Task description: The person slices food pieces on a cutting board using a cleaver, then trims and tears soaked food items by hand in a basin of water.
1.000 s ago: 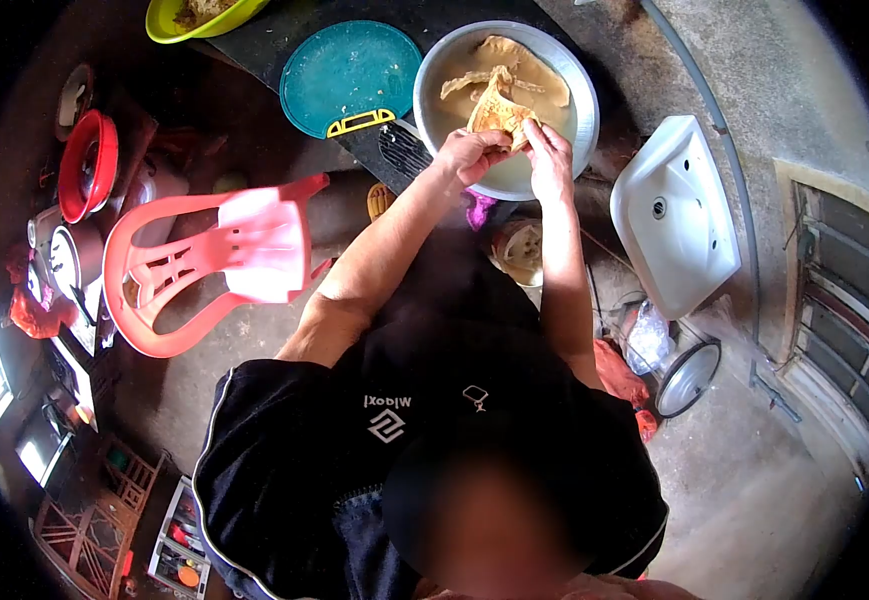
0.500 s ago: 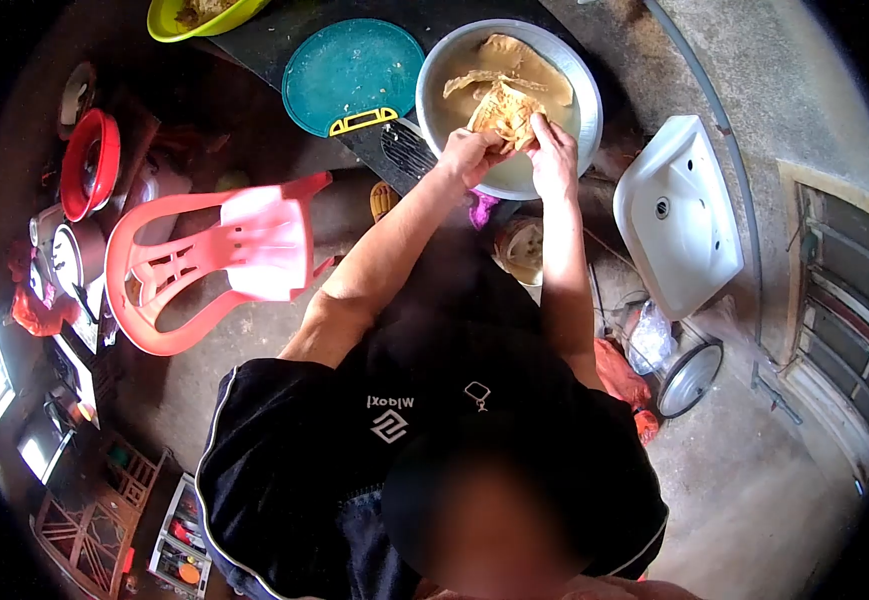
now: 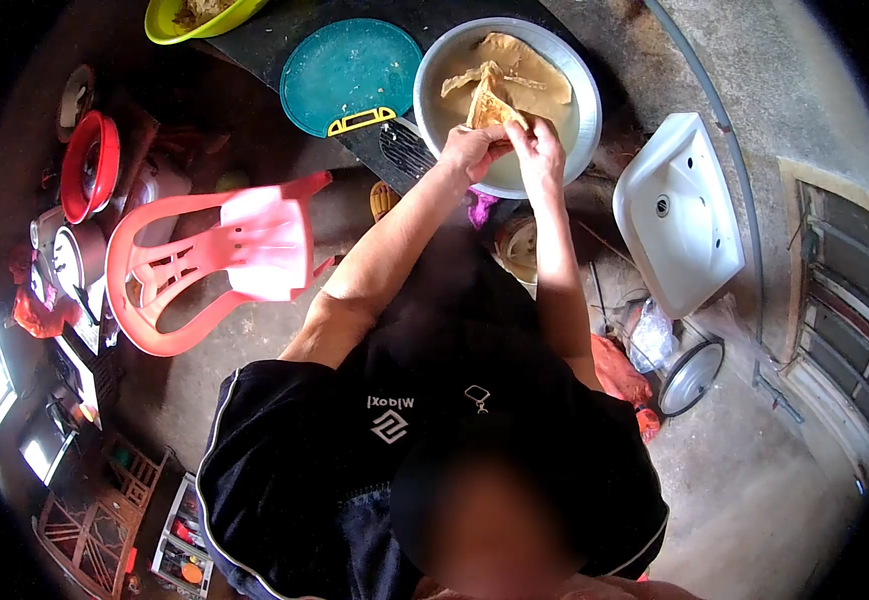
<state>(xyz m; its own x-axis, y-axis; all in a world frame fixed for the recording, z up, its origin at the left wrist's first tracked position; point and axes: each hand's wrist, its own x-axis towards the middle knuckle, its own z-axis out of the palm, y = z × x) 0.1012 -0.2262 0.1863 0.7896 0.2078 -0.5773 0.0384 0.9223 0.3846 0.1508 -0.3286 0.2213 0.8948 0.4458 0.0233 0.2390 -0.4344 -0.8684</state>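
Observation:
Over the near side of a round metal basin (image 3: 582, 90), both hands hold a yellowish, wrinkled, soft piece (image 3: 490, 104). My left hand (image 3: 469, 152) pinches its lower left edge. The lower right edge is between the fingers of my right hand (image 3: 540, 150). Inside the basin, cloudy liquid surrounds larger tan pieces (image 3: 519, 62) of similar look. What the held piece is made of I cannot tell.
Left of the basin lies a round teal board (image 3: 349, 75) with a yellow handle. A lime-green bowl (image 3: 169, 22) sits at the table's far left. A pink plastic chair (image 3: 264, 245) stands at left, a white sink (image 3: 679, 215) at right.
The held piece was spread wider half a second ago and now looks narrower and folded, its tip pointing up. My right hand has shifted slightly and its fingers have changed position.

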